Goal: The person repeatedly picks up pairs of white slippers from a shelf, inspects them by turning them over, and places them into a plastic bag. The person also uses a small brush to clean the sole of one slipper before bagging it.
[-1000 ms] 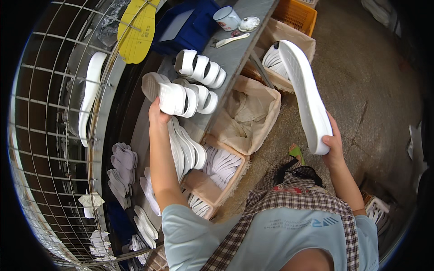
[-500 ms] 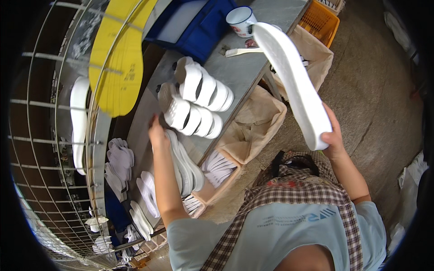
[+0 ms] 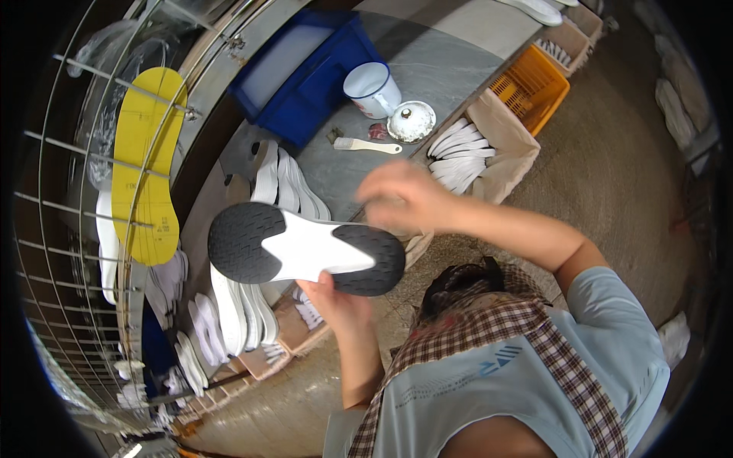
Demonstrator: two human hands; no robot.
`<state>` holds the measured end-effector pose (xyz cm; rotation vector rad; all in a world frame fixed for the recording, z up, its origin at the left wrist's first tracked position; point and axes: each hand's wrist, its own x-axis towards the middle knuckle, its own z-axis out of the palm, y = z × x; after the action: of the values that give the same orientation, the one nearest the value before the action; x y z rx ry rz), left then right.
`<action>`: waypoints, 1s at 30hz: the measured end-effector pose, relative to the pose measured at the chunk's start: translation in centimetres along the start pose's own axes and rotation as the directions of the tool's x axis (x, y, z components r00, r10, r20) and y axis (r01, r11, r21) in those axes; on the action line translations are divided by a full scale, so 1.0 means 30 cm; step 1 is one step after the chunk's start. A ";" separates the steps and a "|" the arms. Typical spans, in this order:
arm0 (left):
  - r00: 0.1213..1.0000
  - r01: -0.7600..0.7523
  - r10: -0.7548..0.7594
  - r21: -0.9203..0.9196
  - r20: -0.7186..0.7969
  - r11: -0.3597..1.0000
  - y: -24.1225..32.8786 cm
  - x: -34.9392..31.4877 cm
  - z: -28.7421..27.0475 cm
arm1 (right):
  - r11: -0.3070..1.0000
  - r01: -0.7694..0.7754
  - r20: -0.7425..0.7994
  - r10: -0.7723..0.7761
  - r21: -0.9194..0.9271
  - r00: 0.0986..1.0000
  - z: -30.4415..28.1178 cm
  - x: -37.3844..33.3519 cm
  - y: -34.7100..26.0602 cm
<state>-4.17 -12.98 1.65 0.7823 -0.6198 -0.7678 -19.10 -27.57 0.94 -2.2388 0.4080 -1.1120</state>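
Observation:
My left hand (image 3: 341,307) is closed on a shoe sole (image 3: 313,250), its thumb pressed on the lower edge. The sole's underside faces up, white in the middle with black treaded patches at both ends. Just above the sole's right end is my right hand (image 3: 405,198), bent at the wrist and blurred by motion; its fingers cannot be made out well. Behind the held sole, a row of white soles (image 3: 294,179) rests on the grey workbench (image 3: 447,57), partly hidden. More white soles (image 3: 243,309) lie below it on the left.
On the bench are a blue bin (image 3: 309,76), an enamel mug (image 3: 372,88), a white lid (image 3: 413,122) and a brush (image 3: 366,145). A cloth-lined basket (image 3: 519,145) of white pieces and an orange basket (image 3: 553,91) line its edge. Left stands a wire rack (image 3: 84,263) with a yellow sole-shaped sheet (image 3: 149,168).
My right hand no longer holds the upright white sole and has swung inward. My left hand has come off the bench and now holds a sole, tread up. The view has shifted.

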 end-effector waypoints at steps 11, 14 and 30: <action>0.935 -0.260 0.253 0.007 -0.248 0.966 0.042 -0.031 -0.014 | 0.638 -0.017 0.276 0.357 -0.770 0.892 0.246 0.256 0.479; 0.931 -0.266 0.260 0.010 -0.258 0.964 0.058 -0.036 -0.015 | 0.713 -0.071 0.211 0.298 -0.698 0.931 0.168 0.275 0.424; 0.921 -0.309 0.315 0.064 -0.230 0.949 0.017 -0.034 -0.016 | 0.471 0.139 0.465 0.700 -0.871 0.542 -0.193 0.692 0.556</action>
<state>-4.22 -11.75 1.56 0.7629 -0.5218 -0.3657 -11.38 -53.24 5.82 -2.9536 1.1001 0.6169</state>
